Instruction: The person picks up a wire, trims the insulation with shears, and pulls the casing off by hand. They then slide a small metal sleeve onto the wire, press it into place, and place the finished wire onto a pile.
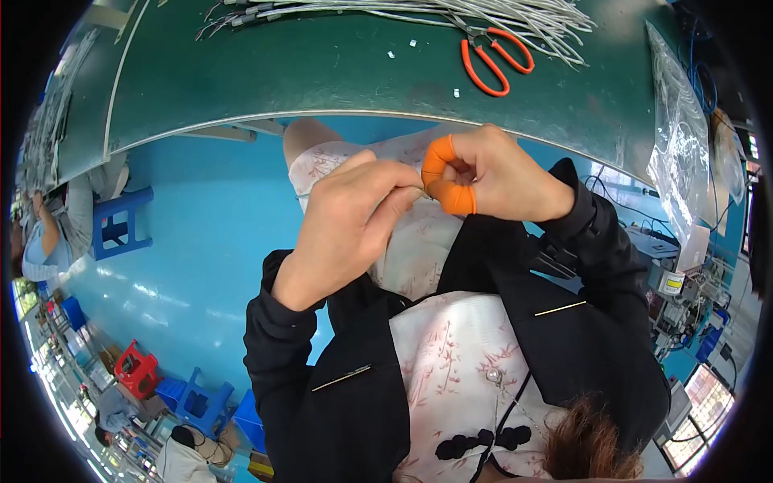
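My left hand (348, 217) and my right hand (507, 173) meet at the fingertips over my lap, just short of the green table's near edge. Orange finger cots (451, 199) cover the thumb and forefinger of the right hand. Both hands are closed in a pinch; what sits between the fingertips is too small and hidden to name. Beyond them on the table lie pliers or cutters with orange handles (501, 64). A bundle of pale grey cables (531, 20) with dark ends on the left runs along the far side.
The green table (266, 76) spans the front, with small white bits (392, 55) on it. A clear plastic bag (680, 137) hangs over its right end. Blue stools (121, 221) and a red stool (138, 369) stand left; a person (56, 229) works at the far left.
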`<control>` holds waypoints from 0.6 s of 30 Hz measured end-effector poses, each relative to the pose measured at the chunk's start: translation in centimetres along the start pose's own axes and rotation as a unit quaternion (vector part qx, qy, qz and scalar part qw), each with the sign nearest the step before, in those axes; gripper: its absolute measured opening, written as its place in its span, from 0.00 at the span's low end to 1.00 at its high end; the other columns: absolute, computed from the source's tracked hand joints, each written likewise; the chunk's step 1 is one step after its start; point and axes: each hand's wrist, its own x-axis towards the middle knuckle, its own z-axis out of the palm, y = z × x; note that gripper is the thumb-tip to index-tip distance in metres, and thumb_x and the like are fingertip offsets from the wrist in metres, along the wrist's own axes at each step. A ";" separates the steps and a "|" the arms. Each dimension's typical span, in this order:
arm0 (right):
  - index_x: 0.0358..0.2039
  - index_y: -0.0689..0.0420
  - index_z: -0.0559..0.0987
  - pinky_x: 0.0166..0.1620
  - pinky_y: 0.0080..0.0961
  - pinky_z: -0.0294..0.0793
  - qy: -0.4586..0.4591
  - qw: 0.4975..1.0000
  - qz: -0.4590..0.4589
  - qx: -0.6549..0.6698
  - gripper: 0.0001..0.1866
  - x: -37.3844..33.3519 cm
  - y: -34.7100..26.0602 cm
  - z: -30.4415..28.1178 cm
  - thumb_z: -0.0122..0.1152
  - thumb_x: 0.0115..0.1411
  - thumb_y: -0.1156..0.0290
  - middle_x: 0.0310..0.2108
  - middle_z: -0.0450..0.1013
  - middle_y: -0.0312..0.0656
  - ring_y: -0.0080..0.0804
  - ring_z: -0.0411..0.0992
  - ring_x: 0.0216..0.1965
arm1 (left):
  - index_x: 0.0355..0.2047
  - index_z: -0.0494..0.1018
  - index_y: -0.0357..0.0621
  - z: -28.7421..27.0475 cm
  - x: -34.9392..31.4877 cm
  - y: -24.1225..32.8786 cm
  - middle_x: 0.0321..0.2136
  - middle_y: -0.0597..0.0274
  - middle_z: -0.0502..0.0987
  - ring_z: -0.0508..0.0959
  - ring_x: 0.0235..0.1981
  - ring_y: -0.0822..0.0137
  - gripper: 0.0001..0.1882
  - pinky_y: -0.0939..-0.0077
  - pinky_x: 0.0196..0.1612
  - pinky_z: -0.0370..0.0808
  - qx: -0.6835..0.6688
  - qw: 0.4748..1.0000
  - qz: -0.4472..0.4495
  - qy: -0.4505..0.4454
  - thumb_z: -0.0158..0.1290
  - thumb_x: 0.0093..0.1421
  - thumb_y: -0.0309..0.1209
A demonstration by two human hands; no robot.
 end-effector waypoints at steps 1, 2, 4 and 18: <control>0.34 0.59 0.77 0.25 0.17 0.64 -0.010 0.992 0.037 0.121 0.07 0.0 -0.1 0.1 0.58 0.54 0.73 0.23 0.72 0.36 0.22 0.65 0.19 | 0.38 0.74 0.41 0.0 -0.1 0.0 0.30 0.61 0.78 0.76 0.31 0.70 0.05 0.77 0.31 0.71 -0.059 0.998 -0.027 0.006 0.51 0.60 0.23; 0.33 0.62 0.76 0.25 0.16 0.63 -0.019 0.968 0.072 0.241 0.07 -0.1 -0.2 0.2 0.57 0.54 0.74 0.24 0.72 0.36 0.20 0.65 0.20 | 0.37 0.73 0.40 0.0 -0.1 0.0 0.28 0.63 0.78 0.76 0.30 0.71 0.05 0.79 0.31 0.71 -0.118 0.991 -0.054 0.012 0.51 0.60 0.23; 0.33 0.64 0.74 0.24 0.15 0.61 -0.026 0.928 0.106 0.357 0.07 -0.3 -0.1 0.5 0.57 0.55 0.75 0.24 0.71 0.36 0.17 0.65 0.20 | 0.36 0.73 0.40 0.3 -0.2 0.1 0.27 0.64 0.77 0.76 0.29 0.73 0.04 0.81 0.30 0.70 -0.176 0.981 -0.080 0.017 0.50 0.60 0.22; 0.42 0.65 0.75 0.33 0.13 0.67 0.273 0.924 -0.029 0.264 0.10 0.2 -0.1 2.4 0.57 0.60 0.76 0.27 0.70 0.32 0.15 0.66 0.27 | 0.39 0.68 0.37 2.5 0.5 -0.3 0.26 0.60 0.79 0.61 0.20 0.82 0.06 0.87 0.26 0.61 -0.401 0.890 -0.150 0.159 0.45 0.65 0.27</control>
